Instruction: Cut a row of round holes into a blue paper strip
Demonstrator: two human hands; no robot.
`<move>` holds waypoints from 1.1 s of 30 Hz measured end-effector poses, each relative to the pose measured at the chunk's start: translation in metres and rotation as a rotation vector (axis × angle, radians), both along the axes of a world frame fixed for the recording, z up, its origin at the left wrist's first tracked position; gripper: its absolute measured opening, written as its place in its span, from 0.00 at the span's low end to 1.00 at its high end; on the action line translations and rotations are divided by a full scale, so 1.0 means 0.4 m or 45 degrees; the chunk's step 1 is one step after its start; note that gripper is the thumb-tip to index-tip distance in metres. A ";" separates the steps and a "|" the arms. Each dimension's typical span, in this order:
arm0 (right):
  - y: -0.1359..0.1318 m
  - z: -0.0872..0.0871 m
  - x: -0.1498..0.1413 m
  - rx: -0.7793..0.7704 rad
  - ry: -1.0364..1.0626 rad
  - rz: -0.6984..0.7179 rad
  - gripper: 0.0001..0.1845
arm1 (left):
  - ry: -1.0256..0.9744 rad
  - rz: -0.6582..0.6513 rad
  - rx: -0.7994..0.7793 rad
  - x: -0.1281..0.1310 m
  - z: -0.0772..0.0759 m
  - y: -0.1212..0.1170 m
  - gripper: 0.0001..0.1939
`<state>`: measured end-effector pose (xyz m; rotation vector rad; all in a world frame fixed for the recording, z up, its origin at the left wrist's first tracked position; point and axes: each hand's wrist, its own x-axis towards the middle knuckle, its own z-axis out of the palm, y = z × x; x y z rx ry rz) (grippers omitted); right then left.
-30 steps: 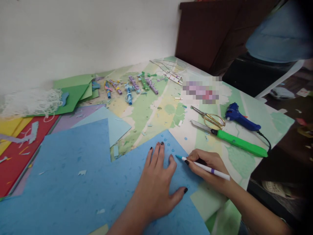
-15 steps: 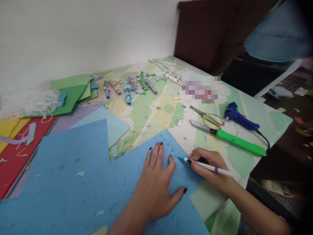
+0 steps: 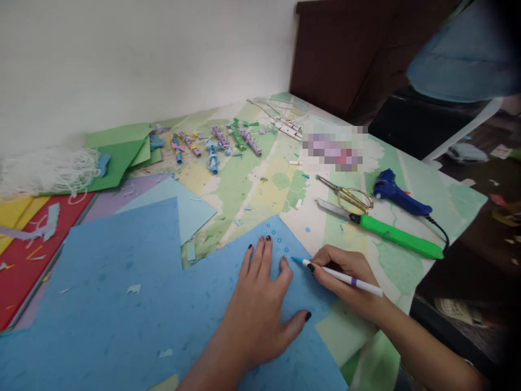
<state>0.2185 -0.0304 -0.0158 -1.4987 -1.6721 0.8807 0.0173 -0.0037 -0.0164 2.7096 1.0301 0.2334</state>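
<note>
My left hand [image 3: 260,309] lies flat with fingers stretched on a large blue paper sheet [image 3: 163,315], pressing it down. My right hand [image 3: 345,277] grips a white pen with a blue tip [image 3: 340,276], the tip touching the sheet near its right edge, just right of my left forefinger. Small blue circles [image 3: 277,237] are drawn along the sheet's upper corner, beside my left fingertips.
Gold-handled scissors [image 3: 345,194], a green-handled cutter [image 3: 391,234] and a blue glue gun [image 3: 401,198] lie to the right. Rolled paper pieces [image 3: 215,144] and markers [image 3: 287,128] lie further back. Coloured sheets [image 3: 36,239] and white string [image 3: 49,168] are on the left. A person sits at top right [image 3: 468,54].
The pen tip has shifted slightly back and forth over the sheet's edge. My left hand has stayed flat in place.
</note>
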 end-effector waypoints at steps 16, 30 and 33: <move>-0.002 -0.005 0.003 0.016 0.030 0.027 0.08 | -0.013 -0.002 0.001 -0.001 -0.002 -0.001 0.33; -0.004 0.000 -0.002 0.022 -0.012 -0.008 0.09 | -0.004 0.001 -0.019 0.000 0.001 0.001 0.33; -0.003 -0.001 -0.001 0.018 0.021 -0.025 0.09 | -0.002 0.004 -0.019 -0.001 0.002 -0.001 0.33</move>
